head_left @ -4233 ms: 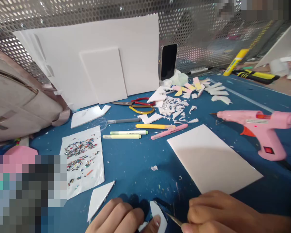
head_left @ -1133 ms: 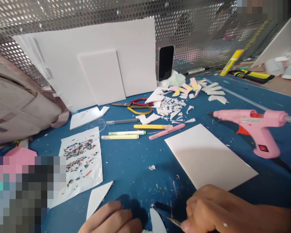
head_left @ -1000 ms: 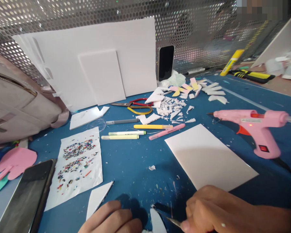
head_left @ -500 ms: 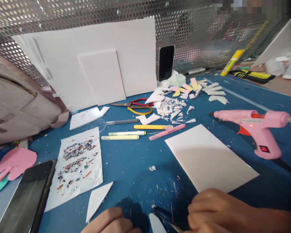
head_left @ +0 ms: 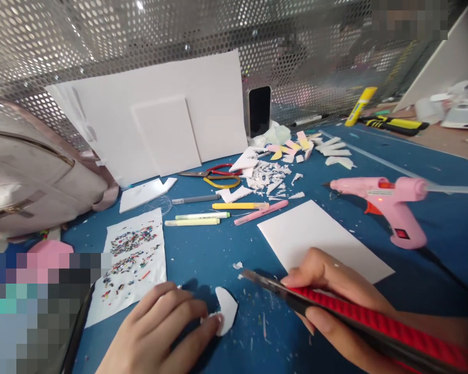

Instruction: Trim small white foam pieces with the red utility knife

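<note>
My right hand (head_left: pixel 327 296) is wrapped round a red and black utility knife (head_left: pixel 374 317). Its blade points left and slightly up, just off the right side of a small white foam piece (head_left: pixel 226 309). That piece has a curved edge and a pointed corner. At its left edge, my left hand (head_left: pixel 156 327) grips it by thumb and fingertips, with the other fingers curled. A white foam sheet (head_left: pixel 296 234) lies flat behind my right hand, which partly covers its near edge.
A pink glue gun (head_left: pixel 386 195) lies at the right with its cord trailing. Scissors (head_left: pixel 222 179), several pens such as a pink marker (head_left: pixel 261 212), and foam scraps (head_left: pixel 269 176) spread across the middle. Paper with glittery bits (head_left: pixel 156 270) is at the left, near a bag (head_left: pixel 42 176).
The knife has come up into clear view in my right hand, its blade lifted from beside the foam piece. My left hand has moved further into view. The camera view has shifted.
</note>
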Motion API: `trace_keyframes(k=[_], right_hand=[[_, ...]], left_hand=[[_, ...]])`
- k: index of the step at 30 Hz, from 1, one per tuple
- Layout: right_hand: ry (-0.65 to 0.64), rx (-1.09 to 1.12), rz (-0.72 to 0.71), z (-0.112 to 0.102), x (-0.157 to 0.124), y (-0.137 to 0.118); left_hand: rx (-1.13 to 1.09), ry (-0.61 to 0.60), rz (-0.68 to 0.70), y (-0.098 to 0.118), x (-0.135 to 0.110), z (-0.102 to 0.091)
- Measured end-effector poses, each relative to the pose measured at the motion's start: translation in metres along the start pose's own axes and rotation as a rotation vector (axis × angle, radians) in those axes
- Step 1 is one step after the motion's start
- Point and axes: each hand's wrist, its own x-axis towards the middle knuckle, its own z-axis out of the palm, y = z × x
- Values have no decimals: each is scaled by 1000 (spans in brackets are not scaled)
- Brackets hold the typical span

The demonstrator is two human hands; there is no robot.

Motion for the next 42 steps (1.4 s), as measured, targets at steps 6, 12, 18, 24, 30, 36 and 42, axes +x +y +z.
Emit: trace_keyframes(k=[6,12,18,24,30,36,42], right_hand=[[-49,93,130,-2,9,-3],[-140,37,210,-3,11,-2],[-137,18,194,-5,13,-3],[-27,49,211,-5,9,-5],[16,54,70,-2,1,-7],[-101,100,-147,1,-4,-2],[-95,77,-207,1,-4,-4]], left_hand=[[-176,-75,-223,-14,20,6],[-245,-154,-311,-24,61,26],[-369,-193,-350,-24,79,37],[-438,-219,-360,-22,82,39],[-341,-257,-339,-34,100,20],[-164,-169,-271,-51,176,13],[-62,-188,-206,-69,261,55]])
